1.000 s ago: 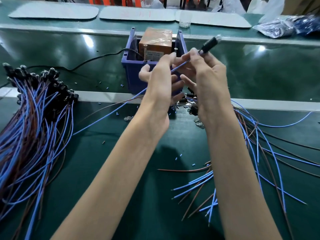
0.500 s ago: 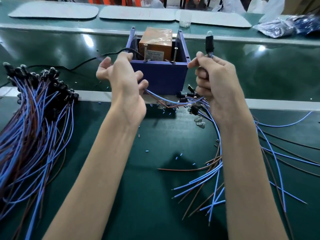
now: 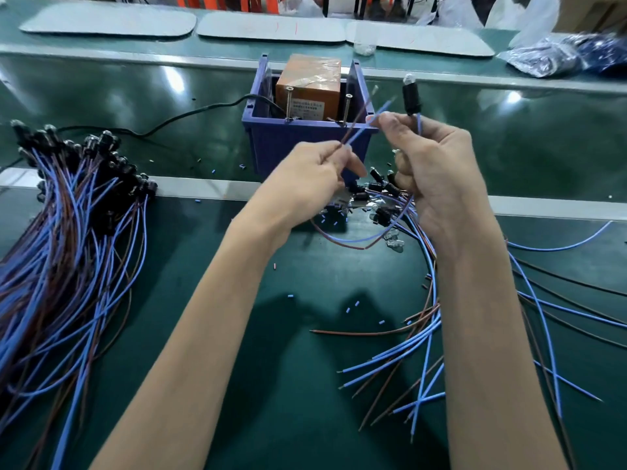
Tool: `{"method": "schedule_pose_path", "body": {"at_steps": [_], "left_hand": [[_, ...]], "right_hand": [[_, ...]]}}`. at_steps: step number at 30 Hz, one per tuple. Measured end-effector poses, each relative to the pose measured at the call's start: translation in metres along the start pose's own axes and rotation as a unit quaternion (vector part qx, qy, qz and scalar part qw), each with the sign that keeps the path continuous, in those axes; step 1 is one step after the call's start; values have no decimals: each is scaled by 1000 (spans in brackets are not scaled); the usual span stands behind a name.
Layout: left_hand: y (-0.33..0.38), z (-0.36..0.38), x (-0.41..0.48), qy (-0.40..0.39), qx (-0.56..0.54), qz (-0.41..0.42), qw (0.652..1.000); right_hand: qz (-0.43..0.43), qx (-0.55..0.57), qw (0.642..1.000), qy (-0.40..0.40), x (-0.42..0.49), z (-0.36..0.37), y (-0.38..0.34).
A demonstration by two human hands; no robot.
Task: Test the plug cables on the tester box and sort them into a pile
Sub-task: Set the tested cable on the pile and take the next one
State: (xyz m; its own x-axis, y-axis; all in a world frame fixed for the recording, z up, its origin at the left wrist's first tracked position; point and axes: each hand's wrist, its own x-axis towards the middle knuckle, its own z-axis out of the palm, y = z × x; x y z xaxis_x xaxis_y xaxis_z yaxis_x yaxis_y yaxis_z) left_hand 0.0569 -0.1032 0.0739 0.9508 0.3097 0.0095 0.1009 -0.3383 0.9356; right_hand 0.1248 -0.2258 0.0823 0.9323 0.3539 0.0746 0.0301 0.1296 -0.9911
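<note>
Green table (image 3: pixel 203 334). Big pile (image 3: pixel 64 239) of blue/brown cables far left, black plug heads at the far end, wires running toward the camera. Looser heap (image 3: pixel 441 334) on the right, by the right arm, wire ends fanned toward the camera. Blue box (image 3: pixel 305 147) at centre back — orange unit inside, two screws upright at its front rim. Right hand (image 3: pixel 437 171) closed on one cable (image 3: pixel 411 96) just right of the box: plug upright, clear tip up, long axis vertical. Its wires loop down under both hands. Left hand (image 3: pixel 305 184) pinches the two free wire ends — they slant up-right toward the box rim.
</note>
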Motion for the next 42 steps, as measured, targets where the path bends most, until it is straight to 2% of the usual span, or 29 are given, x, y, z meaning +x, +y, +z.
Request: {"method": "schedule_pose_path", "body": {"at_steps": [7, 12, 19, 24, 27, 31, 37, 42], "left_hand": [[-3, 3, 0, -26, 61, -18, 998], [-4, 0, 0, -35, 68, -26, 997], [-2, -1, -1, -65, 71, -38, 995], [-2, -2, -1, -63, 64, -36, 995], [-3, -2, -1, -61, 52, -33, 996], [0, -2, -2, -44, 4, -42, 998], [4, 8, 1, 4, -88, -63, 994], [5, 24, 0, 21, -201, -42, 978]], "right_hand": [[18, 22, 999, 17, 3, -2, 2], [31, 54, 997, 41, 5, -4, 1], [67, 43, 995, 66, 9, -3, 1], [110, 96, 987, 68, 13, -5, 0], [99, 103, 987, 68, 12, -6, 2], [44, 84, 989, 117, 8, -7, 4], [9, 120, 991, 65, 7, -1, 5], [39, 37, 998, 42, 6, 7, 9]]}}
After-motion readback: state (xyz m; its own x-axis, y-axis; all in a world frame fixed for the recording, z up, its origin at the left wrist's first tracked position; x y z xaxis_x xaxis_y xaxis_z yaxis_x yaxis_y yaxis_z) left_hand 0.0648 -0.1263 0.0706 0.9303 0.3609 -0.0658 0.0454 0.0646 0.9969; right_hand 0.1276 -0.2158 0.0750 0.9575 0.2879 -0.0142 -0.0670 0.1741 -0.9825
